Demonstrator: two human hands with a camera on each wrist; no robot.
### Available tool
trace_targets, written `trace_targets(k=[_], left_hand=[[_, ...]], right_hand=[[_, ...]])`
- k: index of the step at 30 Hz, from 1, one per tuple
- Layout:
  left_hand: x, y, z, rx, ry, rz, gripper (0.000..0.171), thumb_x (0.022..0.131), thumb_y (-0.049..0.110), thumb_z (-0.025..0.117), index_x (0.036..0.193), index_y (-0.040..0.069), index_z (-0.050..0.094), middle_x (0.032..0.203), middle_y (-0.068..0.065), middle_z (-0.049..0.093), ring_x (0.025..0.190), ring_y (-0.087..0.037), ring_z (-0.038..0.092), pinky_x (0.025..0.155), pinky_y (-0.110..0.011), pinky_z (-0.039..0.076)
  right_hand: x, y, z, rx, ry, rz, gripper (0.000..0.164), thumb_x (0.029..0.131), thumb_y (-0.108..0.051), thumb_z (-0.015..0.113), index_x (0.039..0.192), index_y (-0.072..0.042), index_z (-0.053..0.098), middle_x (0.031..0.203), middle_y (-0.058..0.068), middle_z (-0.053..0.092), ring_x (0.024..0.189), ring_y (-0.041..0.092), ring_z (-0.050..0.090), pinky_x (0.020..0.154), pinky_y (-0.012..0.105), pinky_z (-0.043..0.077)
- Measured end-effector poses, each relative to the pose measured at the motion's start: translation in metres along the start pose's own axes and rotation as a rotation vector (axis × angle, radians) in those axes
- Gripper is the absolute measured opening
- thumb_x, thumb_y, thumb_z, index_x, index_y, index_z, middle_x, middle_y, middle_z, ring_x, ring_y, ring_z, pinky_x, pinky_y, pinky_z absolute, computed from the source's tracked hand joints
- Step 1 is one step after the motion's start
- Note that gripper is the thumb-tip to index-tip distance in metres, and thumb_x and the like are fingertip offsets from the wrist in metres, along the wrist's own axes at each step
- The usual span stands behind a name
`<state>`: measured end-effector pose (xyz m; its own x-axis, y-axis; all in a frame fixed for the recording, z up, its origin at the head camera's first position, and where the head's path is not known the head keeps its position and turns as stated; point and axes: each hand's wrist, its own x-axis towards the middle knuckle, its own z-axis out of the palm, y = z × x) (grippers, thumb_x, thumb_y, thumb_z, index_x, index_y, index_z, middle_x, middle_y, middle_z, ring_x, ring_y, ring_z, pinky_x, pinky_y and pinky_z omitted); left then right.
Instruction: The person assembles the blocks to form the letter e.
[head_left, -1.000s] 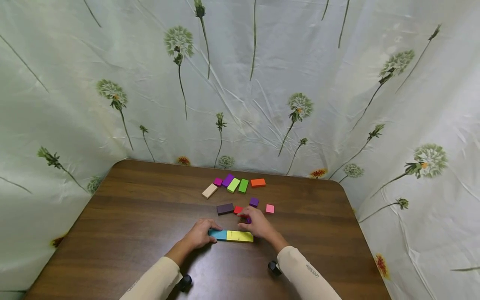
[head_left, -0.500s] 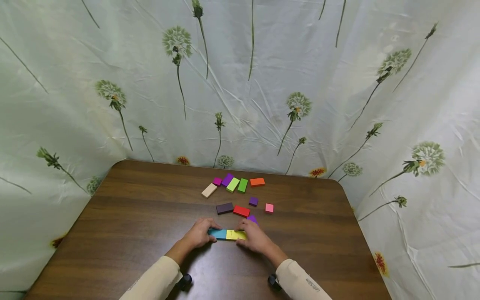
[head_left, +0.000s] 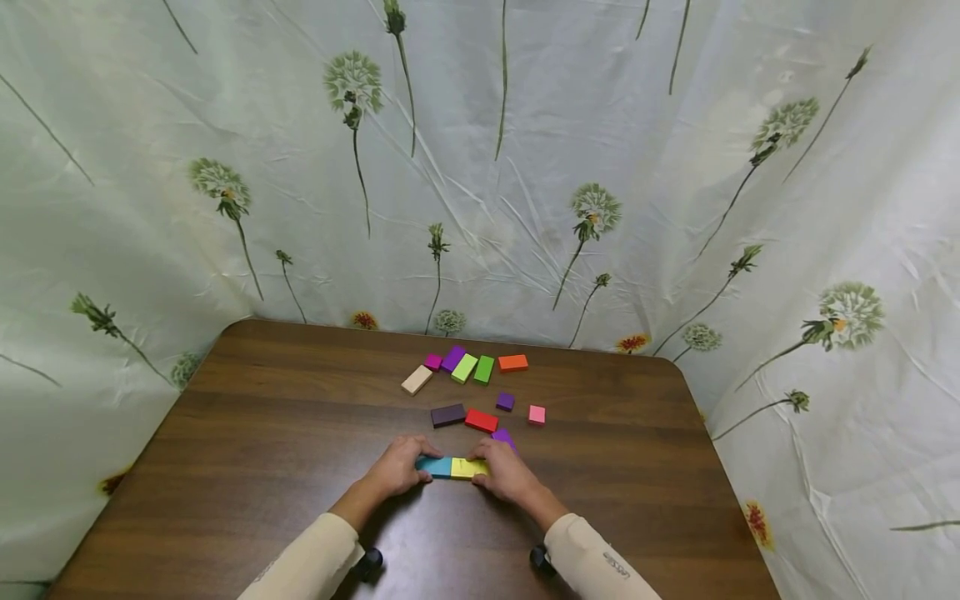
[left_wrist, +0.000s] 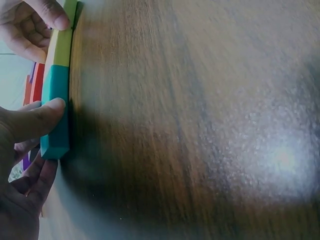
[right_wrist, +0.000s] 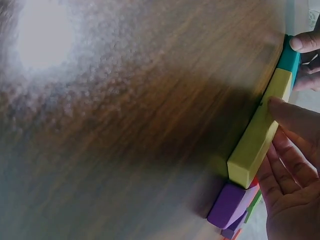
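A blue block [head_left: 437, 467] and a yellow block [head_left: 463, 468] lie end to end on the table, their ends touching. My left hand [head_left: 396, 467] pinches the blue block, thumb on the near side and fingers on the far side, as the left wrist view shows on the blue block [left_wrist: 58, 82]. With thumb and fingers, my right hand [head_left: 512, 473] pinches the yellow block, whose longer part stretches under the hand; in the right wrist view the yellow block [right_wrist: 250, 145] shows its free end. Just beyond that hand lies a purple block [head_left: 503, 437], partly hidden.
Beyond the hands lie a dark block [head_left: 447, 415], a red block [head_left: 482, 420], a small purple cube [head_left: 506, 402] and a pink cube [head_left: 537, 414]. Farther back are beige [head_left: 417, 380], lime [head_left: 464, 367], green [head_left: 483, 369] and orange blocks [head_left: 513, 362]. A patterned curtain [head_left: 480, 167] hangs behind the table.
My right hand has left the purple block beside the red one and come nearer, onto the yellow block, which it now grips. My left hand has stayed on the blue block.
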<state>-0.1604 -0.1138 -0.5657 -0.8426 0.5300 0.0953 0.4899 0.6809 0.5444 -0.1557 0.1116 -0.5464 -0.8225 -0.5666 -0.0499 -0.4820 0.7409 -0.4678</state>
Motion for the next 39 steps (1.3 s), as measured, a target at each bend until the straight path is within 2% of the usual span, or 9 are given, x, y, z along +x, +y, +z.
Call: trace_targets(k=[8, 13, 22, 28, 31, 34, 39], left_hand=[[0.000, 0.004, -0.002, -0.003, -0.011, 0.009, 0.030, 0.070, 0.006, 0.079, 0.100, 0.005, 0.074, 0.091, -0.004, 0.067, 0.086, -0.023, 0.061, 0.078, -0.038, 0.046], [0.000, 0.004, -0.003, 0.009, -0.006, 0.045, 0.029, 0.070, 0.004, 0.078, 0.098, 0.004, 0.072, 0.092, -0.006, 0.067, 0.088, -0.025, 0.062, 0.078, -0.038, 0.048], [0.001, 0.003, -0.005, 0.024, -0.040, 0.059, 0.035, 0.070, 0.007, 0.079, 0.104, 0.006, 0.069, 0.096, -0.005, 0.067, 0.087, -0.021, 0.060, 0.080, -0.039, 0.047], [0.003, -0.005, -0.017, -0.027, -0.027, 0.090, 0.038, 0.075, 0.016, 0.079, 0.108, 0.002, 0.067, 0.092, -0.008, 0.064, 0.084, -0.023, 0.059, 0.077, -0.038, 0.047], [0.010, -0.013, -0.027, -0.045, 0.018, 0.048, 0.037, 0.078, 0.017, 0.077, 0.110, 0.000, 0.066, 0.091, -0.010, 0.063, 0.083, -0.026, 0.058, 0.076, -0.039, 0.046], [0.022, -0.022, -0.039, -0.072, 0.054, -0.035, 0.037, 0.080, 0.015, 0.076, 0.112, 0.000, 0.065, 0.096, -0.013, 0.064, 0.086, -0.029, 0.060, 0.078, -0.043, 0.047], [0.042, -0.037, -0.060, -0.091, 0.066, -0.152, 0.040, 0.081, 0.013, 0.075, 0.116, -0.003, 0.063, 0.100, -0.019, 0.061, 0.091, -0.034, 0.060, 0.082, -0.047, 0.047]], right_hand=[[0.001, -0.002, 0.000, 0.022, -0.002, 0.037, 0.024, 0.079, -0.009, 0.077, 0.102, -0.003, 0.071, 0.103, 0.005, 0.066, 0.098, 0.020, 0.061, 0.087, 0.033, 0.049], [0.001, -0.003, 0.000, 0.032, -0.003, 0.052, 0.024, 0.079, -0.008, 0.078, 0.101, -0.003, 0.071, 0.102, 0.004, 0.066, 0.097, 0.019, 0.061, 0.086, 0.032, 0.049], [0.000, -0.003, 0.003, 0.008, 0.054, 0.022, 0.021, 0.077, -0.006, 0.078, 0.096, -0.002, 0.071, 0.098, 0.005, 0.066, 0.095, 0.021, 0.062, 0.085, 0.034, 0.049], [-0.003, -0.002, 0.005, 0.013, 0.072, -0.006, 0.020, 0.076, -0.005, 0.078, 0.094, -0.001, 0.071, 0.095, 0.005, 0.066, 0.092, 0.021, 0.063, 0.083, 0.032, 0.050], [-0.004, 0.000, 0.005, -0.001, 0.085, -0.015, 0.020, 0.075, -0.004, 0.079, 0.093, -0.001, 0.071, 0.095, 0.006, 0.066, 0.092, 0.022, 0.063, 0.083, 0.033, 0.050], [-0.003, 0.001, 0.005, -0.016, 0.107, -0.025, 0.020, 0.074, -0.004, 0.079, 0.092, -0.001, 0.071, 0.095, 0.006, 0.066, 0.092, 0.022, 0.063, 0.083, 0.032, 0.050], [-0.001, 0.000, 0.006, -0.004, 0.111, -0.039, 0.021, 0.073, -0.003, 0.079, 0.093, -0.001, 0.072, 0.094, 0.006, 0.066, 0.090, 0.021, 0.064, 0.081, 0.031, 0.050]])
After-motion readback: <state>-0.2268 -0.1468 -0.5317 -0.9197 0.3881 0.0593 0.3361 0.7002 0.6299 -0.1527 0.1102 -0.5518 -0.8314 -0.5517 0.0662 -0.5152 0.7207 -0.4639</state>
